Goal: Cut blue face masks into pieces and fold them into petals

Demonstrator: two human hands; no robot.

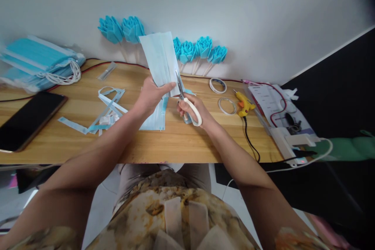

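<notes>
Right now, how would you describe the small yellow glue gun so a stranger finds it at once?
Start at the long wooden table, then go right, past the right hand holding white-handled scissors. The yellow plastic glue gun lies beside two flat white tape rings; it alone is yellow and trails a black cord.

Matt cloth mask (159, 56), wood table (190, 140)

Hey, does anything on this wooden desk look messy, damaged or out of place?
Only the loose tangle of cut blue mask strips and white ear loops on the wooden desk, beside the left hand holding a pale blue pleated face mask. The right hand grips white-handled scissors. Nothing looks spilled.
</notes>
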